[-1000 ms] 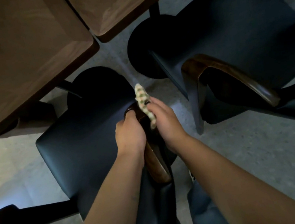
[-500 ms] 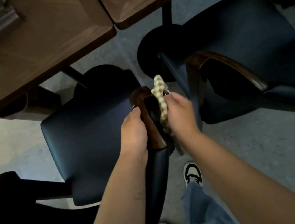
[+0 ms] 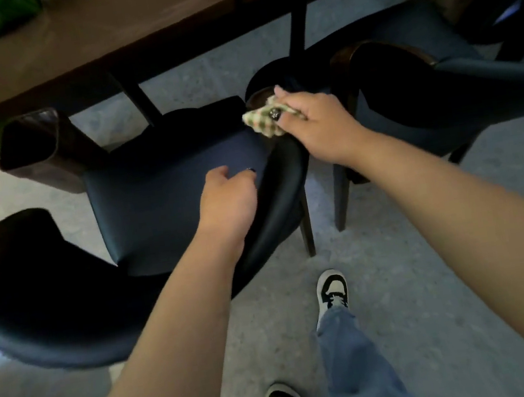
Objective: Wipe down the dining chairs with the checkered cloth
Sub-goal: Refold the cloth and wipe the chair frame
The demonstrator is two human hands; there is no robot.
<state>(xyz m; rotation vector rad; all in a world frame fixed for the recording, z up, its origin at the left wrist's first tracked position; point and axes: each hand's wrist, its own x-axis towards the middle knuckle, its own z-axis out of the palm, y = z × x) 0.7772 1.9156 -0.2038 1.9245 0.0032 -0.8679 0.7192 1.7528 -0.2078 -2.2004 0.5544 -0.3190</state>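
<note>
A dark blue padded dining chair (image 3: 167,205) with brown wooden arm ends stands below me, tucked toward the table. My right hand (image 3: 314,123) grips the green-and-cream checkered cloth (image 3: 261,121) and holds it against the front end of the chair's right armrest. My left hand (image 3: 227,199) rests on the inner side of that same padded armrest, its fingers curled over the edge above the seat. A second matching chair (image 3: 438,72) stands to the right.
A brown wooden table (image 3: 90,37) runs across the top, with a green object (image 3: 2,12) on it and black legs and a round base under it. My two black-and-white sneakers (image 3: 332,289) stand on the grey speckled floor behind the chair.
My view has pulled back and up. My right hand moved the cloth forward to the armrest's tip. My left hand let go of the wooden arm end and dropped back onto the padded part.
</note>
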